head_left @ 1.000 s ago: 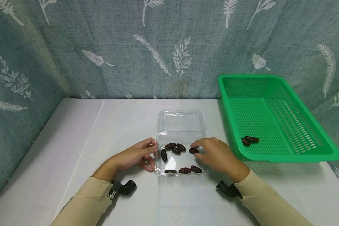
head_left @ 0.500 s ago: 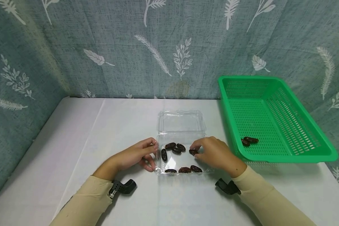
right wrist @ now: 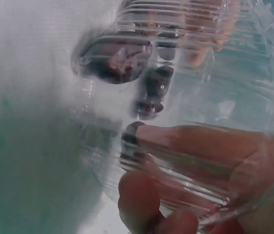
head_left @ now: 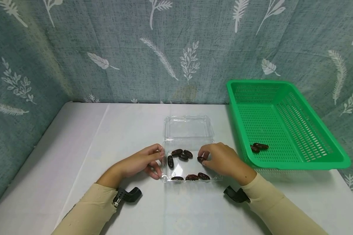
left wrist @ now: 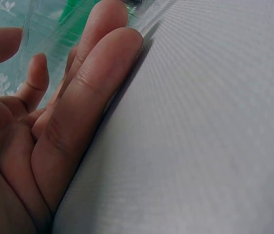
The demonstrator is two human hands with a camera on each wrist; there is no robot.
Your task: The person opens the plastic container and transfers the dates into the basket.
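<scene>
A clear plastic clamshell box [head_left: 182,142] lies on the table with its lid [head_left: 189,127] folded back. My left hand [head_left: 141,162] rests against the left side of the box, thumb and fingertips right at the rim; in the left wrist view the lower fingers [left wrist: 85,107] look fairly straight. Inside the right half, my right hand [head_left: 225,160] pinches a dark date [head_left: 201,160] between thumb and fingers. The right wrist view catches this date [right wrist: 131,144] through the clear plastic. Several other dates [head_left: 176,152] lie in the box, some along its front wall [head_left: 192,177].
To the right stands a green slotted basket [head_left: 285,164] with a few dates [head_left: 260,146] in its near left corner. A white cloth [head_left: 120,124] covers the table. Patterned fabric [head_left: 117,81] hangs close behind. Each wrist wears a black strap mount [head_left: 236,195].
My right thumb and fingers have closed on the date, which has shifted slightly toward the front of the box. The left hand stays in place at the rim.
</scene>
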